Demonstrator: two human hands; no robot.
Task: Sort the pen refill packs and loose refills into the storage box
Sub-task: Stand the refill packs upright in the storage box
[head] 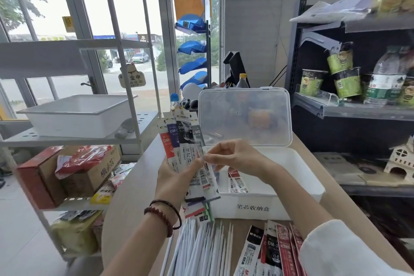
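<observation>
My left hand point(177, 177) grips a fanned bunch of pen refill packs point(182, 139) upright, to the left of the white storage box point(264, 207). My right hand point(235, 157) pinches the edge of one pack in that fan, above the box's left end. The box stands open, its clear lid point(245, 116) tilted up at the back, and a red-and-white pack point(237, 182) lies inside. Several loose white refills point(201, 248) lie on the table in front of the box. More packs point(273, 251) lie to their right, near my right sleeve.
A white tray point(74, 114) sits on a metal rack to the left, with cardboard boxes point(67, 172) below it. Dark shelves on the right carry cup noodles point(340, 74) and water bottles point(385, 78). A bottle point(174, 102) and a black monitor point(235, 67) stand behind the box.
</observation>
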